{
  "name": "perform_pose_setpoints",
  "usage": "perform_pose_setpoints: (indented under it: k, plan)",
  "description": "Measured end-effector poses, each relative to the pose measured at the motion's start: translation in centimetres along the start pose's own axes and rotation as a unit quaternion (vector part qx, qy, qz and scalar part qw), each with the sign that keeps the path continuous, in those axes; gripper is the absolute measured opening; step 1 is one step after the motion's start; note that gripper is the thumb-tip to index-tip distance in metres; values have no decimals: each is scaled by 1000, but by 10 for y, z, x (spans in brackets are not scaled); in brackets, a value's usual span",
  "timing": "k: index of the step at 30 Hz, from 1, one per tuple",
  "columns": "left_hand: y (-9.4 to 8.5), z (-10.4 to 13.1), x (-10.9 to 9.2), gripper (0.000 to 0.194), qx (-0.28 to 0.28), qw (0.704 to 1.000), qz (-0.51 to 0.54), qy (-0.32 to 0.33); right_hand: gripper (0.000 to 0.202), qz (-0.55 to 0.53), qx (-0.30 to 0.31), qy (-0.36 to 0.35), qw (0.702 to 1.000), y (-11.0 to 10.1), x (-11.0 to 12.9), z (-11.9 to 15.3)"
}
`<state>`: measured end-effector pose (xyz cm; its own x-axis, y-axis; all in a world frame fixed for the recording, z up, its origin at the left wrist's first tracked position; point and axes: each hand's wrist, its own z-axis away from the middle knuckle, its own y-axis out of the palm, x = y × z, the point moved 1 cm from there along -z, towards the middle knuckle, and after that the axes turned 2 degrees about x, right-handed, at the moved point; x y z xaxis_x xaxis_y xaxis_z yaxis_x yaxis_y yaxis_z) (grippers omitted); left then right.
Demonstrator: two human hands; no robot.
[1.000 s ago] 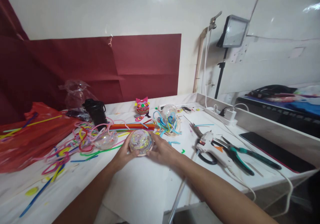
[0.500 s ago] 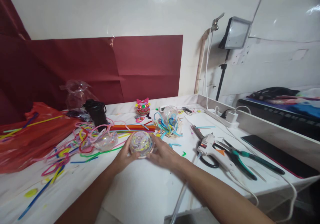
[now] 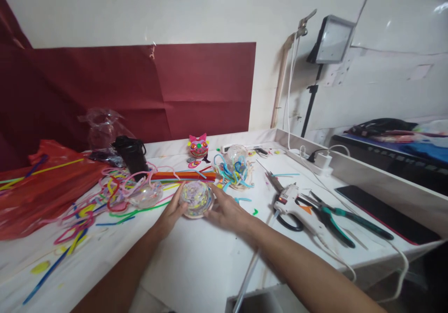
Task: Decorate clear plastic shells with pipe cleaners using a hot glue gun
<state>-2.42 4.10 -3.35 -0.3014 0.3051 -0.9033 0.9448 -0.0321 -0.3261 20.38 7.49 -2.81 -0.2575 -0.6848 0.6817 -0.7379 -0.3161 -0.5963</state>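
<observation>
A round, clear, domed ball (image 3: 196, 198) with yellow, purple and white swirls sits on the white table in front of me, a pale rim at its base. My left hand (image 3: 171, 216) grips it from the left, thumb at its near side. From the right, my right hand (image 3: 227, 212) curves around it, fingertips at the far edge. Just behind lies a bundle of orange and red pipe cleaners (image 3: 185, 176). To the left is a clear ball (image 3: 146, 195) among tangled coloured pipe cleaners (image 3: 115, 187). A second clear ball (image 3: 237, 154) stands behind blue and yellow strands.
A glue gun (image 3: 297, 205), green-handled pliers (image 3: 332, 215) and a black phone (image 3: 381, 212) lie on the right. At the back stands a pink cat-eared figure (image 3: 198, 147). Red plastic (image 3: 52, 196) covers the left side. A raised ledge (image 3: 367, 177) edges the table.
The view has shifted slightly. My left thumb has moved back from the front of the domed ball towards its left side, and both hands still hold it.
</observation>
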Motion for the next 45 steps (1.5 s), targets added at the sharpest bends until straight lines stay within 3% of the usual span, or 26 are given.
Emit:
perform_pose_setpoints:
  k: [6, 13, 23, 33, 39, 45]
  plan:
    - [5, -2, -5, 90, -20, 1000, -14, -9, 75, -44, -5, 44, 998, -1, 3, -1]
    - [5, -6, 5, 89, -41, 999, -18, -9, 75, -60, -11, 50, 997, -1, 0, -2]
    - [8, -1, -1, 91, -13, 1000, 9, 15, 81, -65, 13, 40, 997, -10, 1, 0]
    - [8, 0, 3, 109, -1, 999, 37, 25, 82, -101, 8, 124, 987, -12, 8, -1]
    - [8, 0, 2, 115, -21, 998, 55, 29, 86, -158, -24, 91, 983, -7, 3, -4]
    - [2, -15, -2, 97, -26, 997, 76, 12, 92, -187, -43, 74, 979, -2, -19, -28]
